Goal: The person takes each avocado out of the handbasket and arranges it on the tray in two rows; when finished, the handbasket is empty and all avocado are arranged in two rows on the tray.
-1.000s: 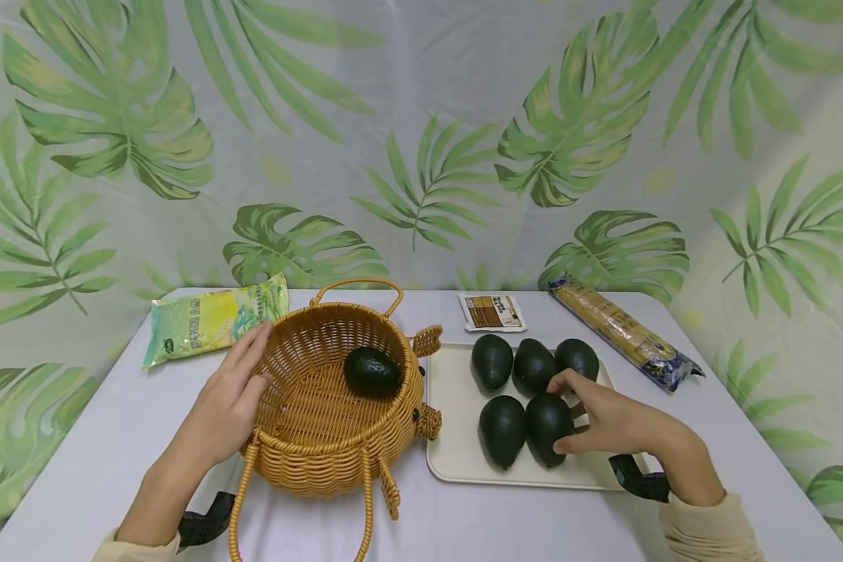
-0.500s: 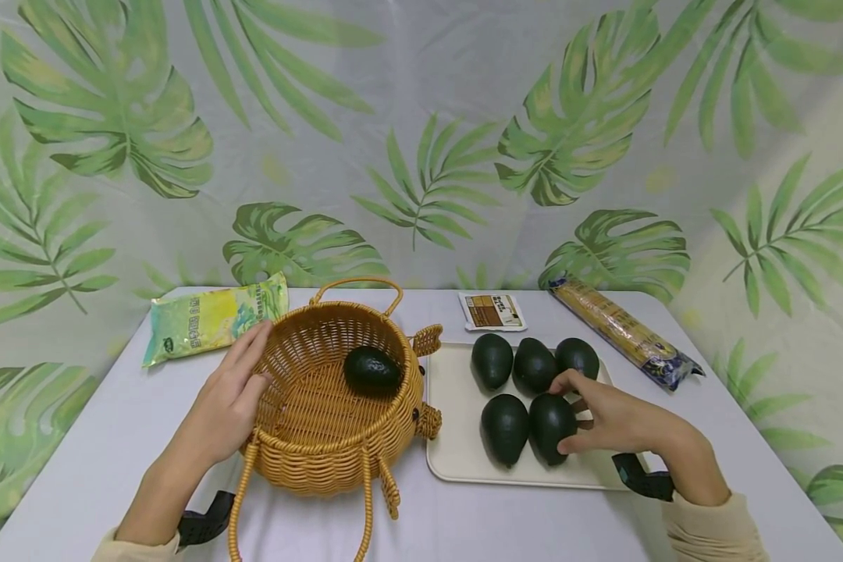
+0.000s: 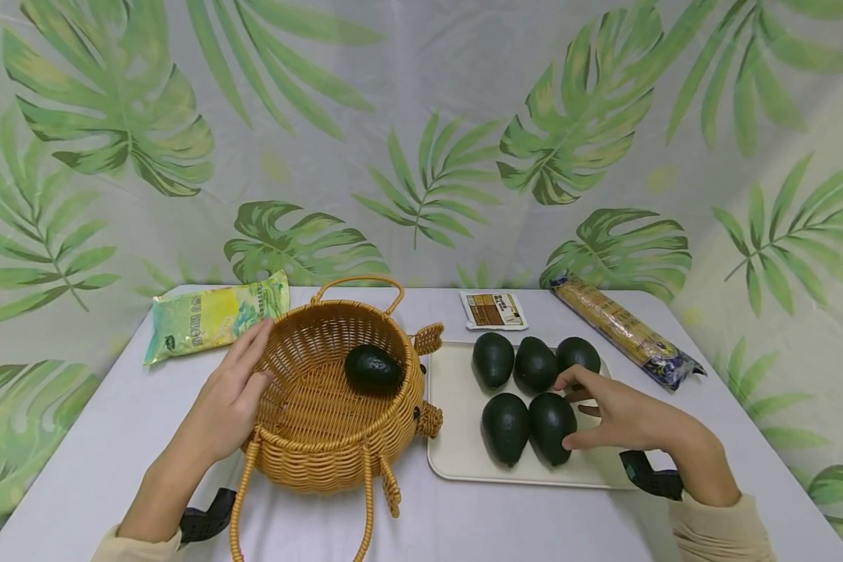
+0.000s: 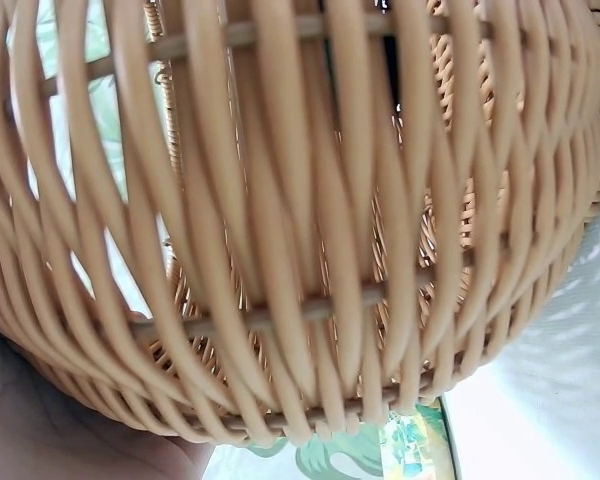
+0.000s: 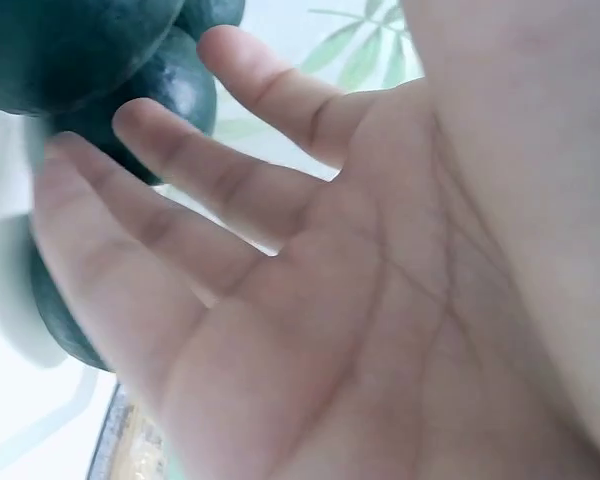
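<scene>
A wicker basket (image 3: 323, 437) (image 4: 310, 250) stands left of centre on the table, and one dark avocado (image 3: 374, 369) lies inside it. My left hand (image 3: 228, 402) rests flat against the basket's left rim, fingers straight, with the palm (image 4: 40, 440) against the weave. To the right, a cream tray (image 3: 457, 437) carries several more avocados. My right hand (image 3: 607, 417) (image 5: 280, 300) lies loosely spread beside the front right avocado (image 3: 551, 425) (image 5: 170, 95). Its thumb touches that fruit's lower right side and its fingers reach over the top.
A yellow-green packet (image 3: 211, 316) lies at the back left. A small brown-labelled packet (image 3: 493, 310) and a long wrapped pack (image 3: 625, 332) lie behind the tray. A leaf-printed cloth hangs behind the white table (image 3: 77, 453).
My right hand has slid slightly to the right off the front right avocado, its fingers spreading. The left hand and the basket have stayed put.
</scene>
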{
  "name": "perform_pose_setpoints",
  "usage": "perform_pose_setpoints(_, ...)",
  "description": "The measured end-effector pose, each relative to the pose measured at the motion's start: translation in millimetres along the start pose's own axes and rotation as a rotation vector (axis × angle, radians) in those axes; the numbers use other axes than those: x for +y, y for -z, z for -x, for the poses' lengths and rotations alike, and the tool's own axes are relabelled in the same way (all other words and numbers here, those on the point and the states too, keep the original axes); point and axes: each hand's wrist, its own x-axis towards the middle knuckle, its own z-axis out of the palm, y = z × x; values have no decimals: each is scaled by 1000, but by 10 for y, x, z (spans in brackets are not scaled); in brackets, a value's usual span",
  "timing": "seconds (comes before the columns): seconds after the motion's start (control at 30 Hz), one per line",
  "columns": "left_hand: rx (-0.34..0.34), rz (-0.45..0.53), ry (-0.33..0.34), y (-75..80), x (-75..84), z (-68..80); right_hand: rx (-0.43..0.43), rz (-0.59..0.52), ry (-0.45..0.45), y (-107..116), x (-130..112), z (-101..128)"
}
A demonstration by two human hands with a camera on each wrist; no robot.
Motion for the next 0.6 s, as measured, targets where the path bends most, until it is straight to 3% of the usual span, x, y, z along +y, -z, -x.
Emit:
perform_pose_setpoints(0.23,2,3,-3,1,5,-7,118,179,47,39,-63,35)
perform_pose_setpoints(0.6,1,1,4,-1,0,-2,200,230,132,51,-188,-22)
